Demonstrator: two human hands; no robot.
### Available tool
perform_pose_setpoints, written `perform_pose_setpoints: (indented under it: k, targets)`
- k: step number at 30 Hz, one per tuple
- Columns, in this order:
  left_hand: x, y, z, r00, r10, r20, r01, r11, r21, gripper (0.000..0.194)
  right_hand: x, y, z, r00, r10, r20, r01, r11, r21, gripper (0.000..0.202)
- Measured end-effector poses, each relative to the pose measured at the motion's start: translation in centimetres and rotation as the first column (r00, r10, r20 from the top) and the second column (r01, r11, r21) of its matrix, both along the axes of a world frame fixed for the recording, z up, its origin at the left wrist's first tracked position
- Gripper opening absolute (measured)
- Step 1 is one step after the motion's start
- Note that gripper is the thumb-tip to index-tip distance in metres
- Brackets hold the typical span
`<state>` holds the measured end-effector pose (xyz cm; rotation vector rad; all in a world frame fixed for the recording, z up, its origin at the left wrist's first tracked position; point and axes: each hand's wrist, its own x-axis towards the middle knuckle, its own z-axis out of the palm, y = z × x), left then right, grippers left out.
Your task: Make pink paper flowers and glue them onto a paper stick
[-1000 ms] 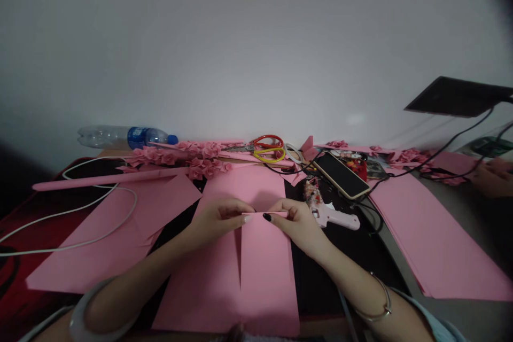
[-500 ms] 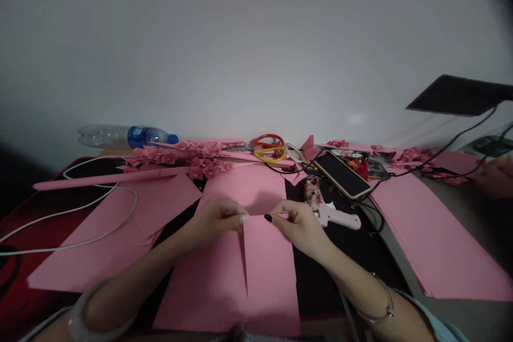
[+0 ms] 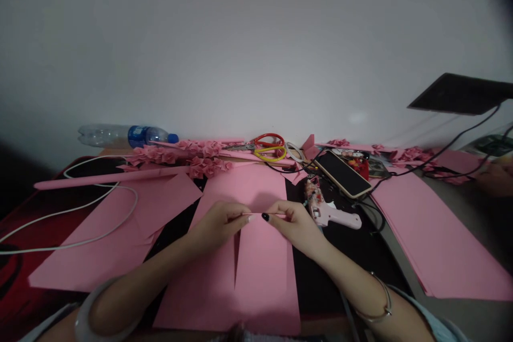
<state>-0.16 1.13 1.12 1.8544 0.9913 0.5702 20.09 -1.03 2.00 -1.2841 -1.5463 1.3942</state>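
Between my two hands is a strip of pink paper [image 3: 262, 262], its far edge pinched and turned over slightly. My left hand [image 3: 224, 219] grips the edge's left end between thumb and fingers. At the right end, my right hand [image 3: 292, 224] pinches the same edge, its dark-nailed thumb on top. The strip hangs toward me over a larger pink sheet [image 3: 200, 294] lying on the dark table. A pink glue gun [image 3: 336, 216] rests just right of my right hand.
Pink paper flowers [image 3: 200, 157], red- and yellow-handled scissors [image 3: 270, 154] and a plastic bottle [image 3: 120, 136] lie along the wall. A phone [image 3: 344, 173] and cables are at right. Pink sheets [image 3: 444, 246] are stacked far right, others [image 3: 108, 235] left. Another person's hand [image 3: 495, 176] shows at the right edge.
Both thumbs have drawn slightly closer together along the paper's far edge. The strip's left side has shifted left a little, and the strip now looks wider.
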Motion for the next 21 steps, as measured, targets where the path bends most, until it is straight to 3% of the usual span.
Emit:
perform_pose_setpoints:
  k: [5, 10, 17, 21]
  targets:
    - [0.1, -0.2, -0.4, 0.995, -0.081, -0.058, 0.084, 0.996, 0.038, 0.039, 0.2, -0.1, 0.1, 0.989, 0.129, 0.071, -0.134, 0.988, 0.07, 0.026]
    - [0.0, -0.2, -0.5, 0.994, -0.103, -0.049, 0.107, 0.99, 0.09, 0.039, 0.8, 0.2, 0.0, 0.978, 0.185, 0.095, -0.189, 0.981, 0.039, 0.029]
    - [-1.3, 0.6, 0.0, 0.996, -0.004, -0.09, 0.019, 0.985, 0.172, 0.04, 1.7, 0.7, -0.1, 0.995, 0.028, -0.096, -0.052, 0.964, -0.261, 0.024]
    - [-2.5, 1.4, 0.0, 0.995, 0.082, -0.061, -0.071, 0.984, 0.166, 0.039, 2.0, 0.9, 0.0, 0.994, -0.074, -0.076, 0.053, 0.969, -0.24, 0.029]
